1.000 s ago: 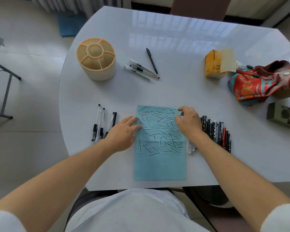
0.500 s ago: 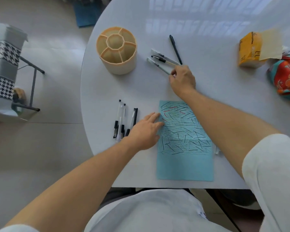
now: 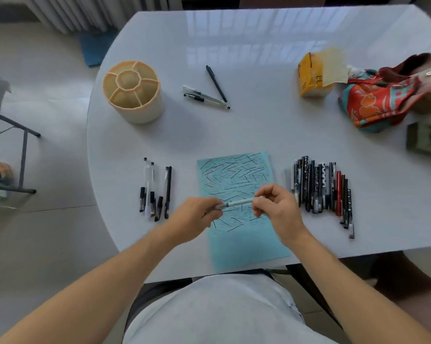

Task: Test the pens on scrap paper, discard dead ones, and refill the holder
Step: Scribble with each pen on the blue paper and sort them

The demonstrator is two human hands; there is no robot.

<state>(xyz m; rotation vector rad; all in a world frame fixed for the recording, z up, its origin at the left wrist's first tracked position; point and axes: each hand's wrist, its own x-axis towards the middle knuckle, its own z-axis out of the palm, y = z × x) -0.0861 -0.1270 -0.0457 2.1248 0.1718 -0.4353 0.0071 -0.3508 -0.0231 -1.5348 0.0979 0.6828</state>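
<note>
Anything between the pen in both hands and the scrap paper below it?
Nothing visible. The pen is held by the left hand and right hand directly over the blue scrap paper, with no object between.

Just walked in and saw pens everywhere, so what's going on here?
A person is sorting pens. Both hands, left hand and right hand, hold one clear pen by its ends above the scribbled blue paper. The pen holder shows no pens yet. Pen groups lie left, right and farther back.
</note>
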